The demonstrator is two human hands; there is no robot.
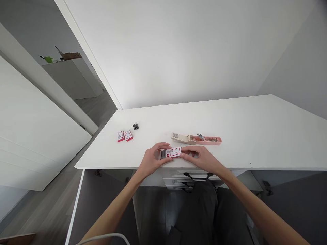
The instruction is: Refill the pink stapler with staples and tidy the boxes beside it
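Note:
Near the front edge of the white tabletop, a small red-and-white staple box [174, 152] is held between both hands. My left hand [152, 159] is closed around its left end, thumb below and fingers above, where grey contents that look like staples show. The fingers of my right hand [200, 157] pinch the right end of the same box. Just behind the hands lies an opened long case, with a cream lid [183, 138] on the left and a pink tray [214, 141] on the right. Small metal pieces [201, 136] lie inside the tray.
Two more red-and-white boxes [128, 135] lie at the left of the tabletop [255, 136], beside small black items [135, 126] I cannot name. A white wall rises behind. Below the front edge are drawers with black handles [198, 176] and open cabinet doors.

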